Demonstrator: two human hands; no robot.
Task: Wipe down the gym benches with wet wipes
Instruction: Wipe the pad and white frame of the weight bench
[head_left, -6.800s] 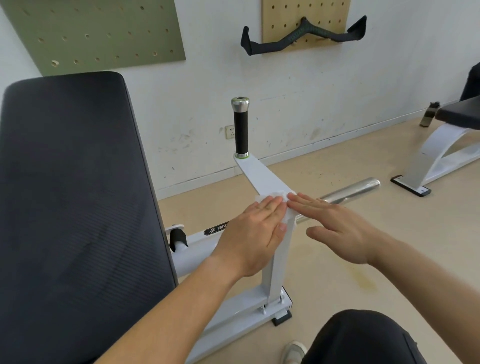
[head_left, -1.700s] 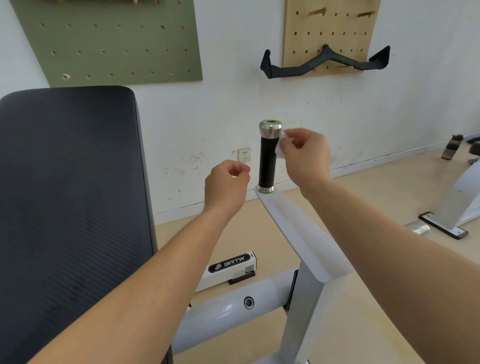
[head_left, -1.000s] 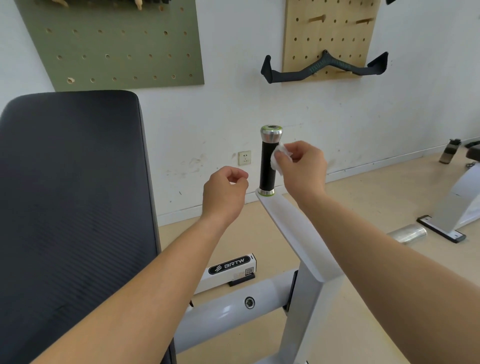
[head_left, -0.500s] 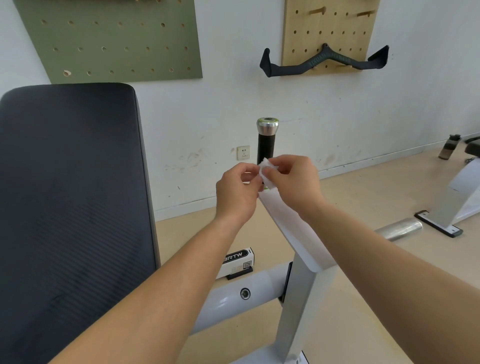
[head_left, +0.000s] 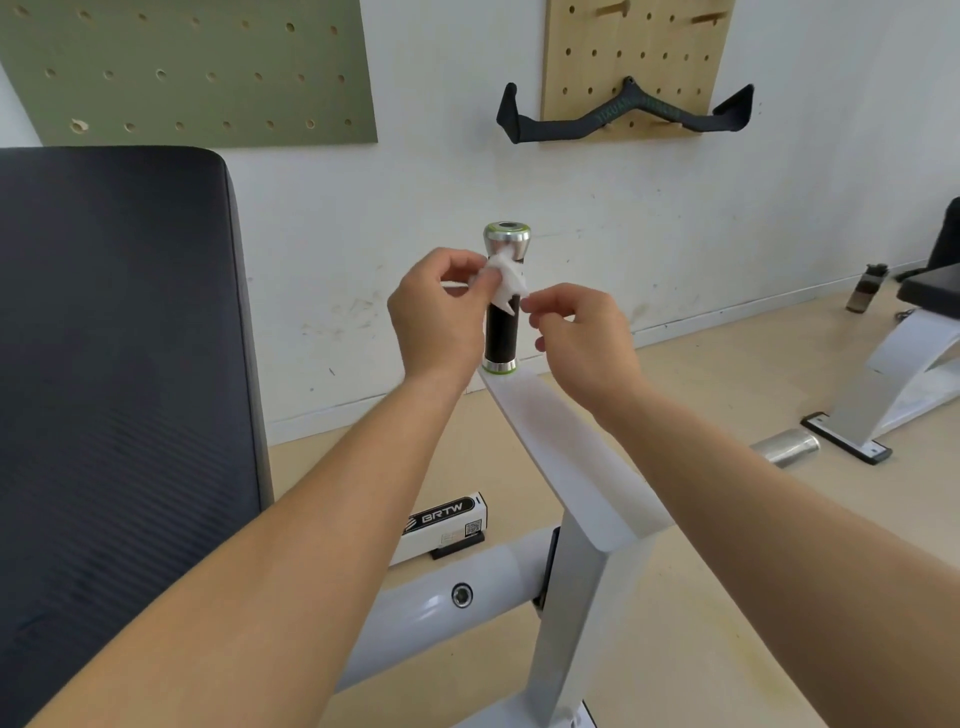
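Head camera takes in the black bench pad (head_left: 119, 389) filling the left side. Beside it the white frame arm (head_left: 566, 447) slants up to an upright handle (head_left: 500, 332), a black grip under a chrome cap. The left hand (head_left: 441, 322) and right hand (head_left: 584, 338) flank that handle, fingers curled. Each pinches the small white wet wipe (head_left: 506, 286) between thumb and forefinger, holding it across the front of the grip just below the cap.
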